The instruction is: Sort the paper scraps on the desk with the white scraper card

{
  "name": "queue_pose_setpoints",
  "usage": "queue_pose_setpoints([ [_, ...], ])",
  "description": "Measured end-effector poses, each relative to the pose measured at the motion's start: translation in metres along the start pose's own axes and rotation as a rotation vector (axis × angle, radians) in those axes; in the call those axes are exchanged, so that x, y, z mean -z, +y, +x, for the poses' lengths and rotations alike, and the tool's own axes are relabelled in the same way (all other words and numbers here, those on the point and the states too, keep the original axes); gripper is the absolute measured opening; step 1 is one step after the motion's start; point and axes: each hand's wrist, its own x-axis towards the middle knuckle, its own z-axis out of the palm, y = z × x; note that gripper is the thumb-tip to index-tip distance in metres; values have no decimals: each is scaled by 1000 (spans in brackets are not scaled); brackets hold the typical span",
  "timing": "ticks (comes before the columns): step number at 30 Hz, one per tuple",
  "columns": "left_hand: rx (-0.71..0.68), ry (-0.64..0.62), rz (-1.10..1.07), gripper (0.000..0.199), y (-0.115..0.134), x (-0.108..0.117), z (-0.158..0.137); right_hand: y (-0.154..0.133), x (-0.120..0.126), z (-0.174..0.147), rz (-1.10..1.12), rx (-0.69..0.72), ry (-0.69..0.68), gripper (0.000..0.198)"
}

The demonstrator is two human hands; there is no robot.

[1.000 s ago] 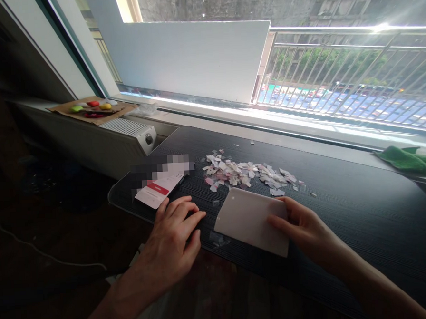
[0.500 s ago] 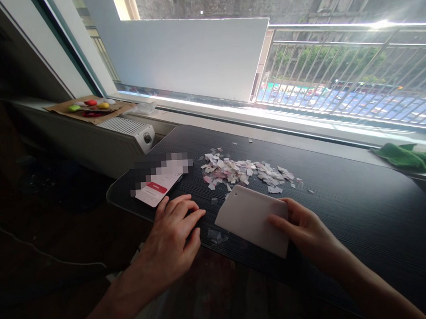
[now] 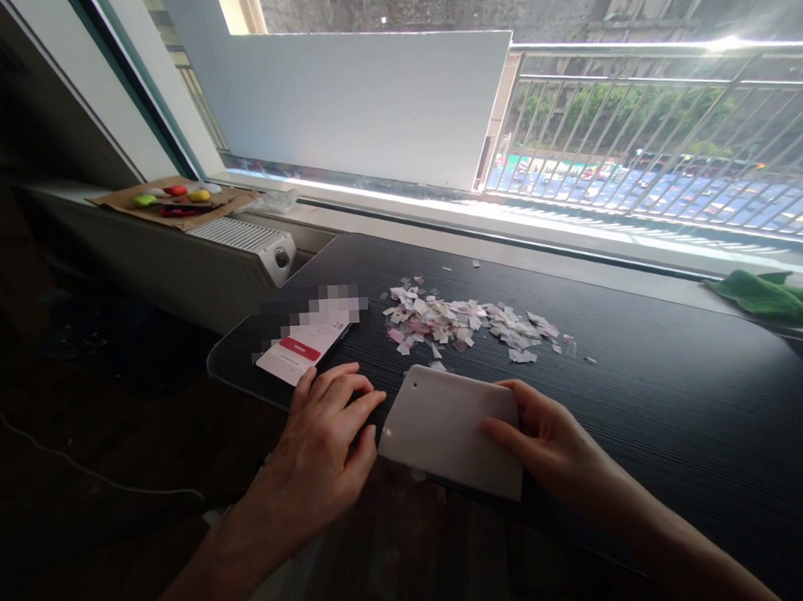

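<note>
Slantwise, the right hand (image 3: 539,428) angles inward, pinching the pale sheet (image 3: 442,433).

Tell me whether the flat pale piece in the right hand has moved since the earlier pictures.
Yes: against the pile of scraps, the flat pale piece has shifted left and slightly down in the view.

Smooth plastic-looking sheet (image 3: 442,433); paper scraps (image 3: 436,321); fine-grained tabletop (image 3: 648,386).
</note>
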Motion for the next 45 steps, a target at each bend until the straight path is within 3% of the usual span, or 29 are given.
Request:
queue_pose_setpoints([
  [4, -2, -4, 11, 31, -1, 1, -1, -2, 4, -10, -53, 50, 42, 23],
  [11, -29, 33, 16, 31, -1, 2, -2, 10, 40, -35, -2, -19, 392, 31],
  [13, -26, 22, 13, 31, 0, 1, -2, 17, 47, -42, -11, -50, 436, 33],
  [29, -35, 12, -2, 31, 4, 0, 1, 30, 25, -52, -17, -69, 192, 37],
  [32, -30, 10, -5, 31, 4, 0, 1, 23, 26, -54, -59, -26, 252, 33],
  [39, -18, 13, -11, 33, 10, -4, 9, 2, 43, -21, -215, 138, 609, 41],
  [45, -45, 8, 8, 33, 15, -7, 14, -1, 43, -16, -182, 139, 433, 36],
])
